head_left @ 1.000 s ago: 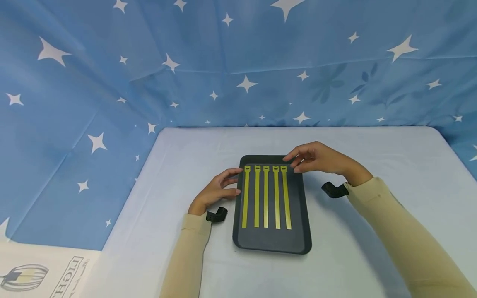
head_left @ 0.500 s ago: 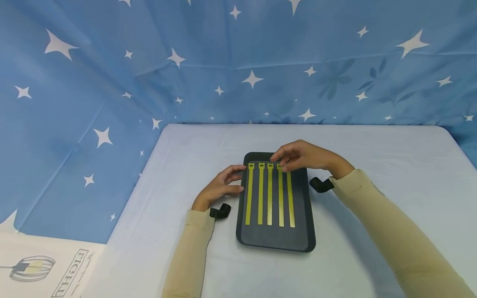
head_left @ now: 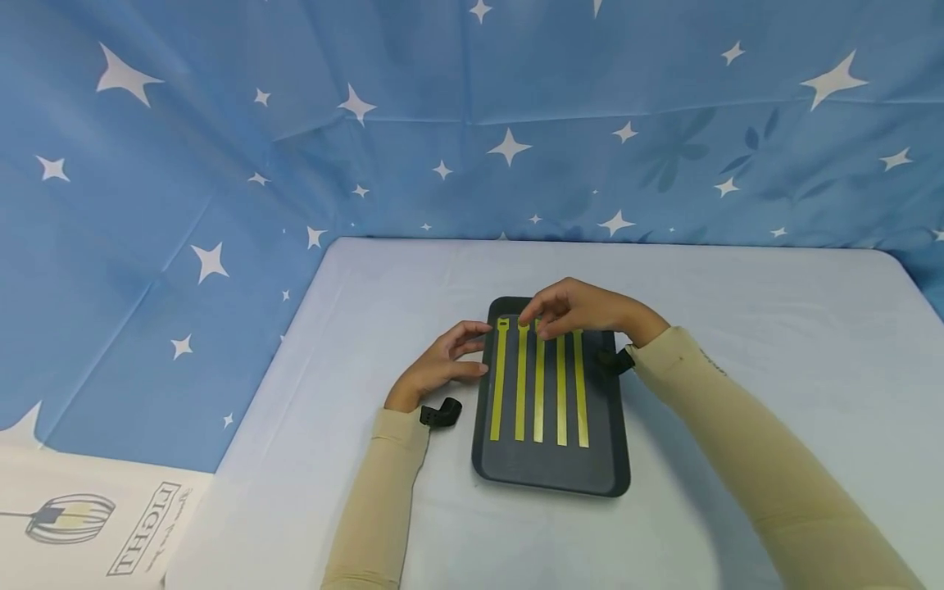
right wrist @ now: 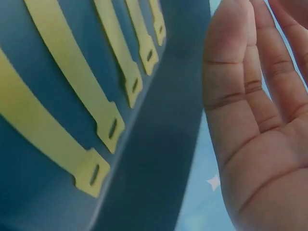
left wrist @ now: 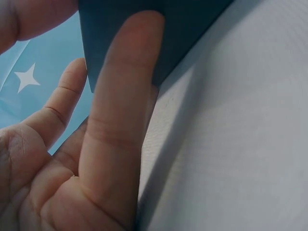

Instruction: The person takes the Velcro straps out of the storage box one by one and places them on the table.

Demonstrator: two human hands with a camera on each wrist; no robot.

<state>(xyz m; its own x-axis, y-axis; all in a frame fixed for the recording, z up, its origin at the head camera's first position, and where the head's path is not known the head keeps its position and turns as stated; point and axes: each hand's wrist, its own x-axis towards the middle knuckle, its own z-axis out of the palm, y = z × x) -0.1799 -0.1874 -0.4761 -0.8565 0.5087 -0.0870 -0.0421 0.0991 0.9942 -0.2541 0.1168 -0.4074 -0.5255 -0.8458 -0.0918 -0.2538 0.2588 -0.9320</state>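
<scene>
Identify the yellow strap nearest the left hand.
The leftmost yellow strap in the head view; the other four lie farther right, away from the left hand.

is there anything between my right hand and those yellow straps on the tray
Nothing visible stands between your right hand and the yellow straps; in the head view it covers some of their far ends.

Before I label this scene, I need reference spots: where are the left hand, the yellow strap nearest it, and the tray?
Left hand (head_left: 438, 365): head view, middle of the hand.
Yellow strap (head_left: 498, 383): head view, midway along its length.
Tray (head_left: 549, 468): head view, bare floor at its near end.
</scene>
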